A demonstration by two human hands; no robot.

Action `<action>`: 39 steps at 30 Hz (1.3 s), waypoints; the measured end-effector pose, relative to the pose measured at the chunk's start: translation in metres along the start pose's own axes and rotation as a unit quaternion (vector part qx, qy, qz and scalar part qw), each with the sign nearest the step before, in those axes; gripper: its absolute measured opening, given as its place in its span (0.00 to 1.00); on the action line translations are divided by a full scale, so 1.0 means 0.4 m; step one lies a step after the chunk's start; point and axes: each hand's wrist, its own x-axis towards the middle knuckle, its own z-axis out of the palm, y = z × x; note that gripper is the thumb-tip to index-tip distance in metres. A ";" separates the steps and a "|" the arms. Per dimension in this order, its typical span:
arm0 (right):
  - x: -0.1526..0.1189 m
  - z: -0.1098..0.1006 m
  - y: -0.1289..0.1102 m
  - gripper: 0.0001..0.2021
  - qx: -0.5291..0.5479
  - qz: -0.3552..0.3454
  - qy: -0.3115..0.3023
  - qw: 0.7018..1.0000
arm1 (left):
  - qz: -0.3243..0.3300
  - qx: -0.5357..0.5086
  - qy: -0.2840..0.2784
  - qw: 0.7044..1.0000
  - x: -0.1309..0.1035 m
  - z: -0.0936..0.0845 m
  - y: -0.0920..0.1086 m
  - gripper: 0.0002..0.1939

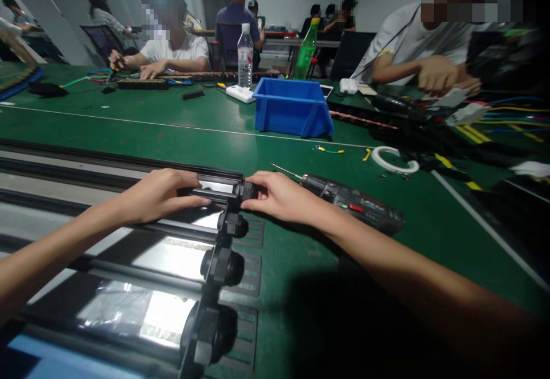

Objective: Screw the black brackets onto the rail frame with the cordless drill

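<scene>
A long black frame with shiny panels (172, 256) lies on the green table in front of me. Its right end carries a row of black round fittings (223, 267). My left hand (157, 196) rests flat on the frame's far rail, fingers pressing down on it. My right hand (277, 196) pinches the topmost black fitting (244, 189) at the end of that rail. A dark electric screwdriver (352, 201) lies on the table just behind my right wrist, its bit pointing left.
A blue plastic bin (292, 107) stands at mid-table, with a clear bottle (245, 55) and a green bottle (307, 50) behind it. A white tape roll (394, 160) and wire bundles (481, 124) lie to the right. Other people work across the table.
</scene>
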 end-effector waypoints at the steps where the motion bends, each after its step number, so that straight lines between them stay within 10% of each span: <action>1: 0.003 0.004 0.001 0.09 0.002 -0.004 0.001 1.000 | 0.001 -0.003 0.000 1.000 -0.001 0.000 -0.001 0.23; 39: 0.001 0.010 -0.036 0.17 -0.002 0.051 -0.001 0.999 | 0.018 -0.006 0.021 1.000 -0.008 -0.005 0.009 0.25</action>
